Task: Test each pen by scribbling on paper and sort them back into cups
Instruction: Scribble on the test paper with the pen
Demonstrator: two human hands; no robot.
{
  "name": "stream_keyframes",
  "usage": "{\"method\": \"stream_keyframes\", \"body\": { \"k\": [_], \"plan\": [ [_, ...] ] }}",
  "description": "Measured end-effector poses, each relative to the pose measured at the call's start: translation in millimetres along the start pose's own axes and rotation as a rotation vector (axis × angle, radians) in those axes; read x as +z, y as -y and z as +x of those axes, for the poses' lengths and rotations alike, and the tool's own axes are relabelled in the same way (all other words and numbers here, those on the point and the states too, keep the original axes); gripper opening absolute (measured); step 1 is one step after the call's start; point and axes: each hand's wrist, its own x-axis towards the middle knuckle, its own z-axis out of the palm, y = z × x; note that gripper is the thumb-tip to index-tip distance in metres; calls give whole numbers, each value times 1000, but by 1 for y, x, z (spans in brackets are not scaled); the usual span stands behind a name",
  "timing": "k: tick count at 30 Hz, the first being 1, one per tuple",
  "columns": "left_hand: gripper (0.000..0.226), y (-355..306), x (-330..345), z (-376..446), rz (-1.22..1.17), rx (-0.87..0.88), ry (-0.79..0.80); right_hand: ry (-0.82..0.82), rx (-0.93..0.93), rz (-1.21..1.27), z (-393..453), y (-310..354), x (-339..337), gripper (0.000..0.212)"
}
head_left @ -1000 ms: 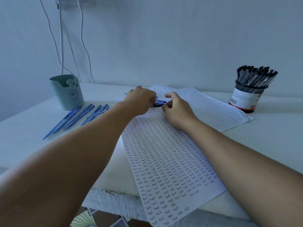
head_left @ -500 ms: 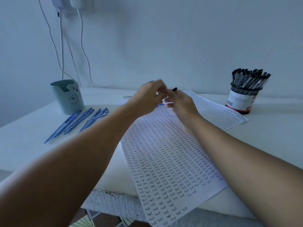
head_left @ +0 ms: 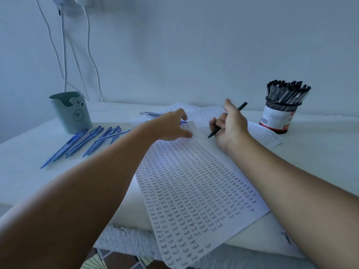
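Now that our hands have split apart from where they met over the sheet half a second ago, the uncapping looks done and the scribble test is next, we'd guess. Our right hand [head_left: 230,126] grips a black pen [head_left: 227,120] in writing pose, tip just above the paper [head_left: 194,183]; our left hand [head_left: 172,125] hangs loosely spread over the sheet's top edge, and we can't tell whether it holds a cap. Further out: blue pens [head_left: 81,143] lie loose by the green cup [head_left: 71,112] on the left, while black pens fill the mesh cup [head_left: 279,117] on the right.
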Motion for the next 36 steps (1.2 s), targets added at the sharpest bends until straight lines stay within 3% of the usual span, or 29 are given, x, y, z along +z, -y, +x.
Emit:
{"method": "stream_keyframes", "body": {
  "k": [1, 4, 8, 11, 14, 16, 19, 24, 36],
  "plan": [
    [56, -1, 0, 2, -4, -9, -1, 27, 39, 0, -3, -2, 0, 23],
    [38, -5, 3, 6, -54, -37, -11, 82, 92, -139, -5, -4, -2, 55],
    [17, -5, 13, 10, -113, -23, -51, 121, -31, -481, -9, -1, -9, 77],
    [15, -1, 19, 9, -246, -52, -122, 232, -114, -573, -16, 2, -21, 65],
    [20, -1, 21, 6, -289, -53, -167, 342, -211, -726, -17, 1, -31, 27],
    [20, -2, 22, 4, -279, -44, -193, 366, -299, -839, -18, 2, -36, 15],
    [24, -2, 25, 2, -287, -32, -223, 358, -339, -1021, -23, 4, -40, 15],
    [41, -1, 26, -1, -300, -2, -229, 434, -286, -1005, -26, 4, -45, 14],
    [30, 0, 30, 3, -187, 9, -234, 434, -315, -1171, -21, 1, -45, 12]
  ]
}}
